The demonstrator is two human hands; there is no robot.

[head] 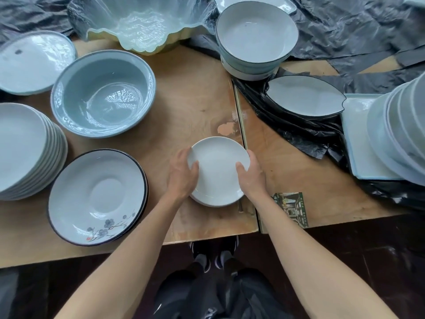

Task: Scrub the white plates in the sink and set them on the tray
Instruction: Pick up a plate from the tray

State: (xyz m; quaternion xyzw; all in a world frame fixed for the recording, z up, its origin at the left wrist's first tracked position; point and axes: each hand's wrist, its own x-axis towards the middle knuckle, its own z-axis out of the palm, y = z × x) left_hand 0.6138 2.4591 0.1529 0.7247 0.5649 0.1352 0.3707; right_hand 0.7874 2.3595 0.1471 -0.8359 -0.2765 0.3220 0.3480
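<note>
White plates (218,171), a small stack of them, sit at the centre of the frame on the wooden table (190,104), with the left hand (182,174) and right hand (250,176) each in a curled grip on opposite rims, thumbs over the top plate. No sink, water, scrubber or clear tray shows anywhere among the surrounding bowls and dishes. Judging by that, no scrubbing has begun and the whole task remains ahead.

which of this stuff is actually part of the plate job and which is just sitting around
Job:
small round white plates
left hand
right hand

Lying about:
deep grey-blue ceramic bowl
black-rimmed flower-painted plate
black plastic sheet
printed green card
</note>
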